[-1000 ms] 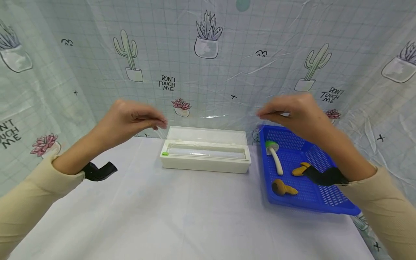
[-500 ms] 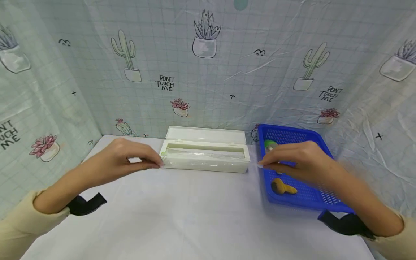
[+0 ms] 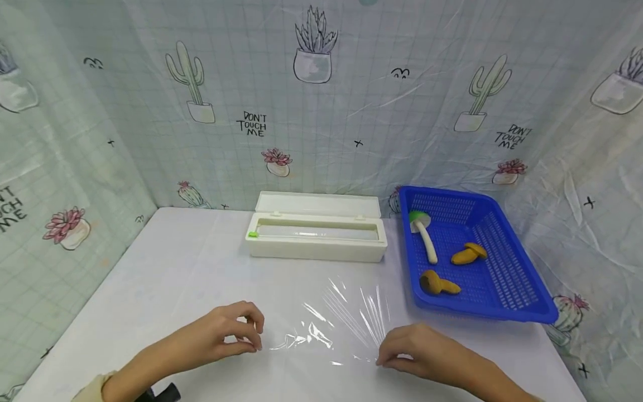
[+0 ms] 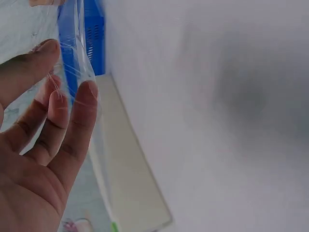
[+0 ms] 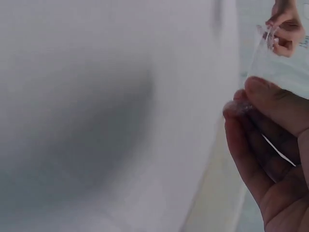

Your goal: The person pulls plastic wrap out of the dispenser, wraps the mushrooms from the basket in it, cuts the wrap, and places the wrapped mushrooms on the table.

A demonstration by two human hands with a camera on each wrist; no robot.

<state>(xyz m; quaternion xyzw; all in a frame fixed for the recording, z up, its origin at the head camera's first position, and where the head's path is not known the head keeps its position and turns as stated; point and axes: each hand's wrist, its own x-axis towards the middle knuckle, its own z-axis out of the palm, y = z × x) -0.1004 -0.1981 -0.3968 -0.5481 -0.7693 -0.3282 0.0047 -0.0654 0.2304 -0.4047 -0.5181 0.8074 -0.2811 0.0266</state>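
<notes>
A clear sheet of cling film [image 3: 316, 335] stretches between my two hands, low over the front of the white table. My right hand [image 3: 419, 354] pinches its right corner between thumb and fingertips, and creases fan out from there. On the left, my left hand [image 3: 233, 329] holds the other corner with curled fingers; in the left wrist view the film [image 4: 89, 67] runs across its thumb and fingertips. Behind the sheet stands a long white cling film box [image 3: 316, 249], lid [image 3: 318, 204] raised, a roll [image 3: 316, 232] inside and a green slider [image 3: 253, 234] at its left end.
A blue plastic basket [image 3: 522, 245] stands at the right, holding a green-capped mushroom with a white stem [image 3: 427, 243], a yellow mushroom [image 3: 467, 255] and a brown-capped one [image 3: 438, 283]. A patterned curtain [image 3: 321, 111] closes off the back and sides.
Both hands have come down from above the box and then toward me, drawing the film over the table in front of it. The box and basket have stayed put.
</notes>
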